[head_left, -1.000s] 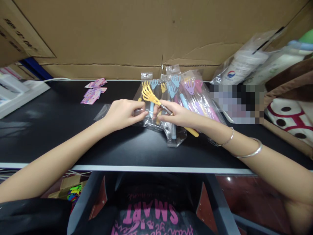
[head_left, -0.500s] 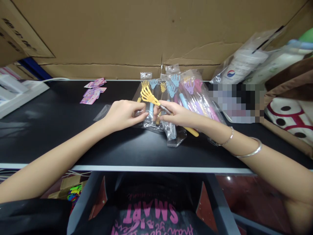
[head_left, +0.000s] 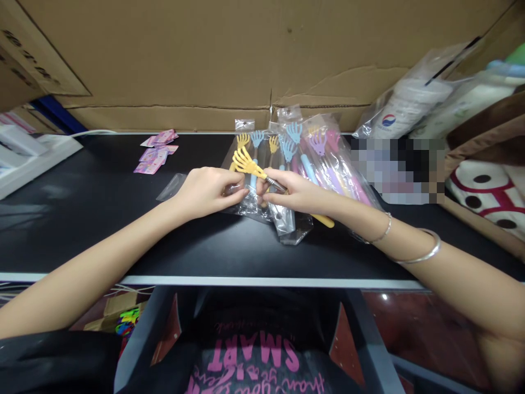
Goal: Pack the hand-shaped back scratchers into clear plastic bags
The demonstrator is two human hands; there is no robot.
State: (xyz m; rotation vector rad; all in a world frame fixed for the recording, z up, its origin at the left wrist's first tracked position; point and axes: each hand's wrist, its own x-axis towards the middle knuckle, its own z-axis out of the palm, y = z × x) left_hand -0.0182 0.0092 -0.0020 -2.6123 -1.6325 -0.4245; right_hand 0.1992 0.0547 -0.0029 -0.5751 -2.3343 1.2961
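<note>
My right hand (head_left: 296,191) is closed around the metal shaft of a yellow back scratcher (head_left: 249,164), whose claw-like head points up and to the left. The scratcher's yellow handle end (head_left: 323,220) shows below my wrist. My left hand (head_left: 210,189) is curled, thumb and fingertips together, on clear plastic; a flap of this plastic bag (head_left: 171,187) sticks out on its left side. Behind and beneath both hands lie several back scratchers in clear bags, among them a blue one (head_left: 294,133) and a purple one (head_left: 318,144).
Small pink and purple cards (head_left: 155,157) lie on the black table (head_left: 102,219) to the left. A white tray (head_left: 61,150) stands at the far left edge. On the right are a bagged plastic cup (head_left: 410,112) and a brown-and-white patterned bag (head_left: 488,191). Cardboard (head_left: 184,54) rises behind.
The yellow back scratcher's head has shifted slightly left and down as my right hand tilts it a little. My left hand stays almost where it was.
</note>
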